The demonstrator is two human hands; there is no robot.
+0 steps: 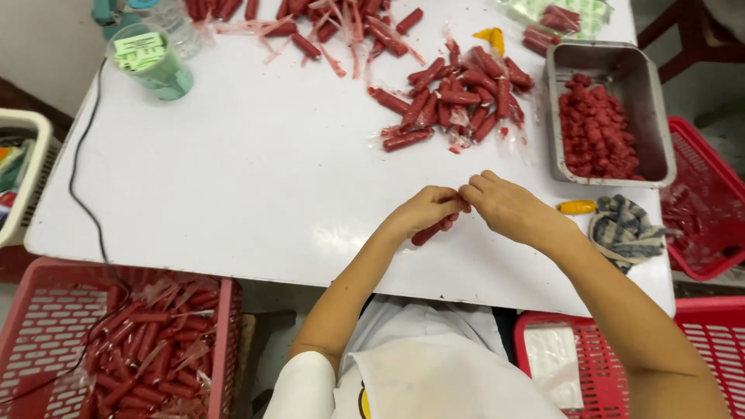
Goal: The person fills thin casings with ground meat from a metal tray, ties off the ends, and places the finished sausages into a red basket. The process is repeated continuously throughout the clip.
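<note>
Head view, looking down over the person's arms at a white table (256,171). The left hand (425,209) and the right hand (504,206) meet near the table's near edge, fingertips touching over a short red sausage (431,231) in clear wrap. The left fingers are curled shut around its upper end; the stick runs down and away beneath them, its lower end resting on the table. The right fingers are narrowed to a pinch against the left fingertips, apparently on the wrap's end, though what they grip is hidden. Holding it low and close to the body seems to let both hands work one end while the table carries the weight.

Beyond the fingers lies a loose pile of wrapped sausages (462,97), within an arm's reach. Beyond and to the right of the right fingers stands a metal tray (648,116) holding unwrapped red pieces (594,128), placed on the working hand's side. Just right of the right wrist lie a small yellow piece (576,207) and a checked cloth (625,229), handy for wiping. Far beyond the left fingers are more sausages with torn wrap strips (310,27) and a green tape roll (151,62). Below the table's near-left corner, a red basket (46,310) holds many wrapped sausages; other red baskets (702,209) flank the right side.
</note>
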